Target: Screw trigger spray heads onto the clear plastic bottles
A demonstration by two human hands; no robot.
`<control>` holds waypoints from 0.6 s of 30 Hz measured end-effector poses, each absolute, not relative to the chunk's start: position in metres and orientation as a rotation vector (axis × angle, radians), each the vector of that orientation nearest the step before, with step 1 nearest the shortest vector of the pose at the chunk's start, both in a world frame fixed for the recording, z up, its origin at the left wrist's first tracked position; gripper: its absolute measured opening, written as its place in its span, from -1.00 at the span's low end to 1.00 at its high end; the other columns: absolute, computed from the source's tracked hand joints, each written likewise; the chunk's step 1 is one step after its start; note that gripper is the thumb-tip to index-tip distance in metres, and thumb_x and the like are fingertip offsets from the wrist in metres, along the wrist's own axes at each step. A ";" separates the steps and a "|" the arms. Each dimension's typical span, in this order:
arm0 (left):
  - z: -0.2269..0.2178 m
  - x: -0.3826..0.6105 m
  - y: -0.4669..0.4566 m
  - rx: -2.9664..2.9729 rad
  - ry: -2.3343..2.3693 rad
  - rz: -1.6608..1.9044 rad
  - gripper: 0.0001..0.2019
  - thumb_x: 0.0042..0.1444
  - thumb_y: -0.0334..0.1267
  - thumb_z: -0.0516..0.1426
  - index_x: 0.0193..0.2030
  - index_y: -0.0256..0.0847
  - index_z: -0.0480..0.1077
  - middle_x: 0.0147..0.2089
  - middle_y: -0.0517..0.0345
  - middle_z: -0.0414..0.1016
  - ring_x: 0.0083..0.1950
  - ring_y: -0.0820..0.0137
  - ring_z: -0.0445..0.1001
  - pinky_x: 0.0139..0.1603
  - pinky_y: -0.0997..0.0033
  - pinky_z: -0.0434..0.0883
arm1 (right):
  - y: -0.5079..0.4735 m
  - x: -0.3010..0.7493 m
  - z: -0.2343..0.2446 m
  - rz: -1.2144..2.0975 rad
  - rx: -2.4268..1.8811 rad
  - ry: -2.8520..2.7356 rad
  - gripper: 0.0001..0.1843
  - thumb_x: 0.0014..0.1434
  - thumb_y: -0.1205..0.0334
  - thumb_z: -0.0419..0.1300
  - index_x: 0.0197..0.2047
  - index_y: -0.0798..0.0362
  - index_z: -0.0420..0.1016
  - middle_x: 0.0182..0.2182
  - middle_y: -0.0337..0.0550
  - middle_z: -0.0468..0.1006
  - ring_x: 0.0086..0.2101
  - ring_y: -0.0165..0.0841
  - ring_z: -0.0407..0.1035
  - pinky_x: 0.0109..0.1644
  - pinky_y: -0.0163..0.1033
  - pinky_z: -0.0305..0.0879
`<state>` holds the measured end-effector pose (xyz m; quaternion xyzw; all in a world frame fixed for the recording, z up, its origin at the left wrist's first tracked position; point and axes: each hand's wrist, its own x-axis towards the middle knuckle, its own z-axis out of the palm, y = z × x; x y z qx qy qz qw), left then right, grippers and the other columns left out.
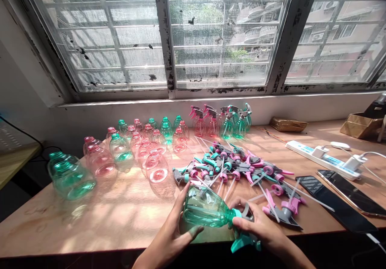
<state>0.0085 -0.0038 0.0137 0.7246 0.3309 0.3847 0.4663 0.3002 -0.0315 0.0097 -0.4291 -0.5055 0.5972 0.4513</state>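
The left hand [171, 237] wrapped its fingers around the body of a clear green bottle [205, 212] lying on its side at the near edge of the wooden table [105, 216]. The right hand [259, 224] closed its fingers on the teal-and-grey spray head [245, 237] at the bottle's neck. The bottle bore no label, and the print on the white power strip [322, 156] was too small to read. A pile of loose pink and teal trigger heads [241, 168] lay just beyond the hands. Open pink and green bottles [141, 144] stood to the left. Capped bottles [223, 122] stood near the window [211, 40]. Two dark phones [325, 198] lay on the right.
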 end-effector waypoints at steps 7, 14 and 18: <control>0.010 0.006 -0.007 1.796 0.846 0.946 -0.01 0.30 -0.26 0.35 0.67 0.14 -0.16 0.73 0.14 -0.19 0.71 -0.04 -0.30 0.67 -0.14 -0.31 | -0.032 0.302 0.007 1.460 -1.071 -1.272 -0.45 0.06 -0.23 0.54 -0.16 0.03 0.57 -0.36 -0.17 0.68 -0.33 -0.21 0.54 -0.25 -0.20 0.37; 0.015 0.010 -0.005 1.648 0.765 0.975 -0.16 0.37 -0.05 0.30 0.65 0.14 -0.03 0.70 0.05 -0.09 0.68 -0.12 -0.09 0.63 -0.16 0.07 | -0.031 0.301 0.004 1.474 -1.062 -1.215 -0.45 0.06 -0.22 0.54 -0.13 0.03 0.55 -0.38 -0.20 0.65 -0.34 -0.22 0.52 -0.25 -0.21 0.38; 0.008 0.010 -0.001 1.628 0.730 0.999 -0.21 0.39 0.01 0.27 0.64 0.18 0.00 0.69 0.06 -0.03 0.65 -0.14 0.01 0.59 -0.10 0.20 | -0.031 0.301 0.004 1.470 -1.058 -1.222 -0.45 0.05 -0.22 0.54 -0.17 0.04 0.56 -0.40 -0.21 0.62 -0.37 -0.24 0.49 -0.28 -0.21 0.35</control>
